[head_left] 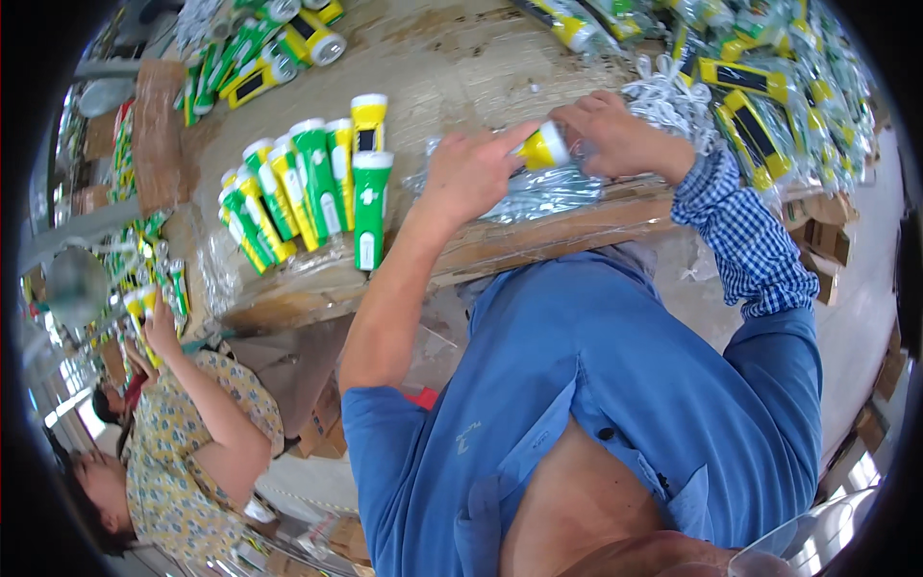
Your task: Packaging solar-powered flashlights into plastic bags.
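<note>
My left hand [469, 175] is closed around a yellow flashlight [544, 148] with a white rim, its head pointing right. Fingers cover most of its body. Close to that head, my right hand [608, 135] is curled with its fingers bent around what looks like clear plastic film; its fingertips are partly hidden. Under both hands lies a stack of clear plastic bags [550, 200] near the table's front edge. Left of my left forearm, a row of green and yellow flashlights [312, 178] lies side by side on the table.
White cords [668, 99] lie in a tangle beyond my right wrist. Bagged flashlights [760, 130] are heaped on the right, and more flashlights [264, 72] lie at the far left of the worn wooden table [433, 62]. A co-worker [207, 433] sits at the left.
</note>
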